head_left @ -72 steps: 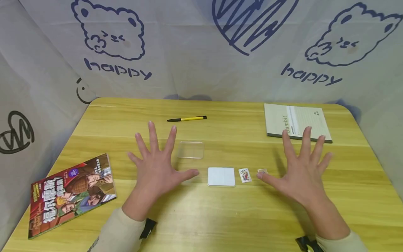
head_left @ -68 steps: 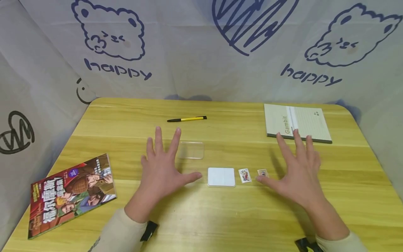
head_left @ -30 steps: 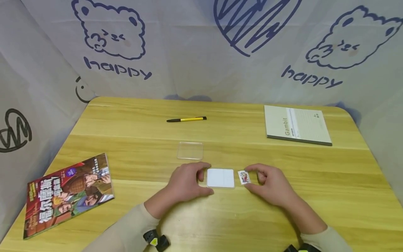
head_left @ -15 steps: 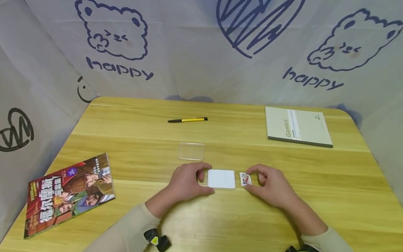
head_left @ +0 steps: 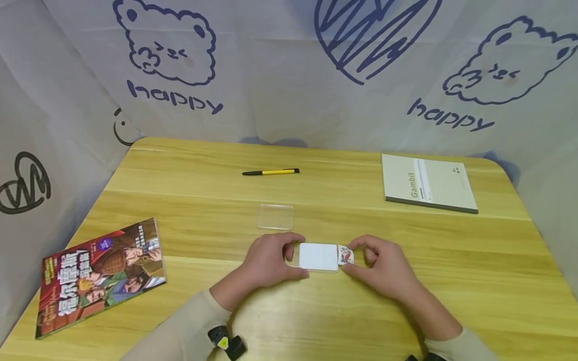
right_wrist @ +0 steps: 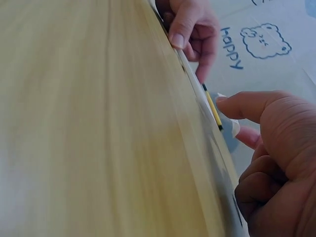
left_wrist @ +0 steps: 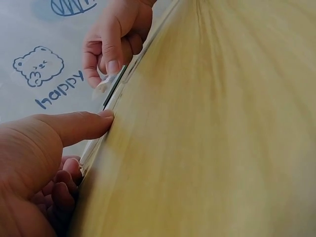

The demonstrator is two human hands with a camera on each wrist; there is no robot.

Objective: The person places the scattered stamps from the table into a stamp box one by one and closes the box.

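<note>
since half a second ago the small printed paper sticker (head_left: 345, 254) has slid leftward to touch the white rectangular card holder (head_left: 318, 257). right hand (head_left: 384, 265): thumb and forefinger pinch the sticker. left hand (head_left: 266, 260): fingers curled round the holder's opposite end. beyond the grip: clear plastic cover (head_left: 275, 217), then yellow-and-black pen (head_left: 271, 172). far right: grey notebook (head_left: 426, 183). far left: colourful comic book (head_left: 101, 273). all on yellow wooden table (head_left: 180, 200).

You face a yellow wood-grain table (head_left: 406, 301) filling the lower frame. Grey cloth backdrop (head_left: 280, 100) wraps top and sides, printed with blue bears and "happy". Even light.
</note>
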